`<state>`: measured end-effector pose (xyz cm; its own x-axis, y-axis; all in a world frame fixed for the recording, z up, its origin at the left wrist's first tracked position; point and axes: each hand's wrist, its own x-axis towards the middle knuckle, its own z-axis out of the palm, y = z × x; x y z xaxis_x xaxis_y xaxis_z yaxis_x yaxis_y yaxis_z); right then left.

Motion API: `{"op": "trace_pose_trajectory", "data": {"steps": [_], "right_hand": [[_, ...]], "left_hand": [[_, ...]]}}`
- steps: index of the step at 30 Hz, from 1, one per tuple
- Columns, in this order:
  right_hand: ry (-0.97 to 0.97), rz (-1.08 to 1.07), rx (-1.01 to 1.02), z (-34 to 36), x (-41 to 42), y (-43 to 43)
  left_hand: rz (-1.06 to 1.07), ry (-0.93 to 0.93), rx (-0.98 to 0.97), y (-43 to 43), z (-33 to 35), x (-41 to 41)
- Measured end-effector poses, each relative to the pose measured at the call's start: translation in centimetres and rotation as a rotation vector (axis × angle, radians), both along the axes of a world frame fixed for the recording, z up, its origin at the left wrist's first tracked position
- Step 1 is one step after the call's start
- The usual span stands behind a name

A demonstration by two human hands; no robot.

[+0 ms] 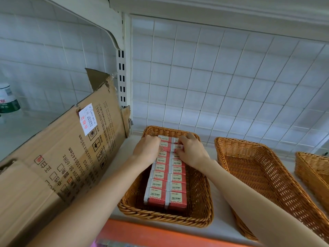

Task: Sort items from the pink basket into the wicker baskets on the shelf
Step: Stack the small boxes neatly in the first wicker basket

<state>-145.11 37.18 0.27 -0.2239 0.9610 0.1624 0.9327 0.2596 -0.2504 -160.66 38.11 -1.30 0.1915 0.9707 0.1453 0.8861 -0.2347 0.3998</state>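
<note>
A wicker basket (199, 207) on the white shelf holds two neat rows of small red and white 2B boxes (167, 184). My left hand (147, 148) lies over the far end of the left row, its fingers curled down onto the boxes. My right hand (190, 150) sits over the far end of the right row and pinches a box (178, 146) there. An empty wicker basket (263, 179) stands to the right. The pink basket shows only as a sliver (94, 244) at the bottom edge.
A large cardboard box (58, 157) leans at the left beside the filled basket. A third wicker basket (313, 172) peeks in at the far right. A bottle (8, 100) stands at the far left. An orange shelf edge (160, 234) runs along the bottom.
</note>
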Motion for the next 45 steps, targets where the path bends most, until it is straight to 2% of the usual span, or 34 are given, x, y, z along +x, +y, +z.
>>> {"op": "trace_pose_trajectory", "data": {"steps": [9,15,25,29,34,38,45], "right_hand": [[0.050,-0.059,0.037,1.3,1.6,-0.9],[-0.014,-0.158,0.068,2.1,3.8,-3.0],[-0.167,-0.432,-0.061,2.9,10.4,-11.3],[-0.162,-0.546,-0.100,2.6,14.4,-15.0],[-0.162,-0.580,-0.095,2.0,20.6,-19.8],[-0.180,-0.584,-0.053,1.8,27.2,-24.3],[-0.142,-0.725,-0.052,1.5,39.2,-33.5]], "left_hand": [[-0.029,-0.029,0.049,-0.4,-0.2,-0.1],[-0.118,0.185,0.130,-2.2,1.3,1.8],[-0.408,0.257,0.101,-6.1,3.1,9.1],[-0.480,0.216,0.145,-8.9,3.5,13.1],[-0.519,0.219,0.172,-13.1,3.4,19.5],[-0.522,0.218,0.159,-17.0,2.9,26.3],[-0.599,0.193,0.197,-23.3,2.4,38.4]]}}
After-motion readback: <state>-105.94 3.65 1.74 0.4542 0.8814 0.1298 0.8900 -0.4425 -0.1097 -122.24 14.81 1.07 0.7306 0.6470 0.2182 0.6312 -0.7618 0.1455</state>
